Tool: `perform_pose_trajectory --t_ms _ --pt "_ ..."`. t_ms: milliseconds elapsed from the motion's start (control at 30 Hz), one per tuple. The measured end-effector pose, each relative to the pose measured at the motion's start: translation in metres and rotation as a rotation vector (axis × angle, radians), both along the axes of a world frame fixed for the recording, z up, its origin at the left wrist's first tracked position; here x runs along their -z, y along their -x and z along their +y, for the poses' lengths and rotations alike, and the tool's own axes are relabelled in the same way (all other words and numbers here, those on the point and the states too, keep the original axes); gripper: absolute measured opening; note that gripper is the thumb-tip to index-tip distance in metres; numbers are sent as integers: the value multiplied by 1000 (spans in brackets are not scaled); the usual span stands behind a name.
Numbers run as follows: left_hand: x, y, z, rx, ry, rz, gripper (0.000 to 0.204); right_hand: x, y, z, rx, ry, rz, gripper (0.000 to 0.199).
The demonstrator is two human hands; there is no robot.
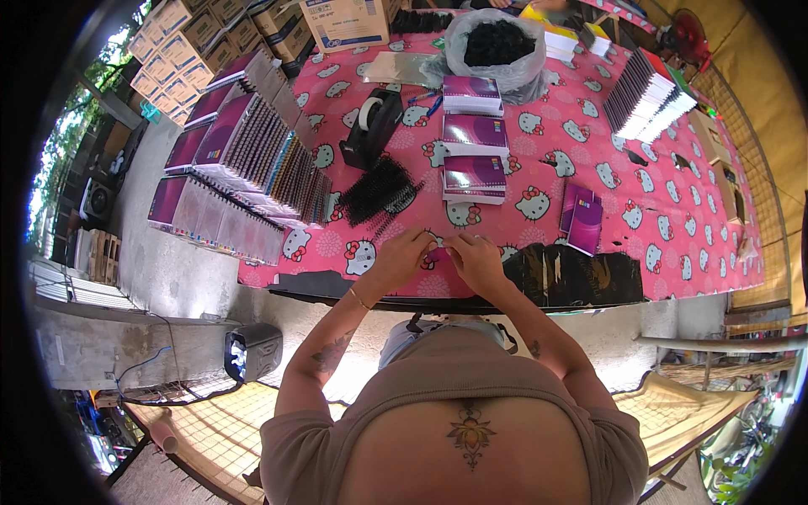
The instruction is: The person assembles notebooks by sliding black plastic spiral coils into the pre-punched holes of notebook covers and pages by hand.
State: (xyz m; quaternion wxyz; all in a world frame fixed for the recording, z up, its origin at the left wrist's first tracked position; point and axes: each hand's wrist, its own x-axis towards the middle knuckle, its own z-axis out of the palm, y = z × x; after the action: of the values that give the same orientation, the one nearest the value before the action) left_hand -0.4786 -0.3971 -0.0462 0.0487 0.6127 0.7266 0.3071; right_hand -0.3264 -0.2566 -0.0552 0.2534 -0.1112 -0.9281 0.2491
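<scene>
My left hand [406, 254] and my right hand [476, 263] meet over the front of the pink patterned table [539, 231], fingers pinched close together. Whatever sits between the fingertips is too small to make out. Just beyond my left hand lies a loose heap of black spiral binding coils [379, 195]. Past my right hand, three short stacks of purple notebooks [475, 178] stand in a column. Two small purple spiral notebooks [582, 220] lie flat farther to the right.
Tall stacks of spiral-bound notebooks [252, 151] fill the left side. Behind the coils stands a black tape dispenser [370, 130]. A clear plastic bag [459, 50] of black coils sits at the back, near cardboard boxes [349, 21]. More bound books [644, 97] stand at right.
</scene>
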Motion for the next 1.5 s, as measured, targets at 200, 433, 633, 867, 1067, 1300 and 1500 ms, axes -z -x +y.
perform_pose_trajectory --t_ms 200,433,633,867,1067,1300,1500 --pt "-2 -6 3 -41 -79 -9 18 1 -1 2 10 1 13 12" --pt "7 -6 3 -60 -123 99 25 1 2 0 1 -8 29 14" --pt "-16 -8 -3 -87 -44 -160 27 -1 -1 0 23 5 9 16" --pt "-4 3 -6 4 -57 -64 19 -17 3 2 -31 83 -108 19" --pt "-7 5 -8 3 -72 -14 18 -13 6 7 -137 162 -86 17" --pt "-9 6 -11 23 -22 -73 18 -11 4 3 -95 156 -103 17" --pt "-11 2 -5 40 -83 -88 20 3 -3 9 -33 19 -291 16"
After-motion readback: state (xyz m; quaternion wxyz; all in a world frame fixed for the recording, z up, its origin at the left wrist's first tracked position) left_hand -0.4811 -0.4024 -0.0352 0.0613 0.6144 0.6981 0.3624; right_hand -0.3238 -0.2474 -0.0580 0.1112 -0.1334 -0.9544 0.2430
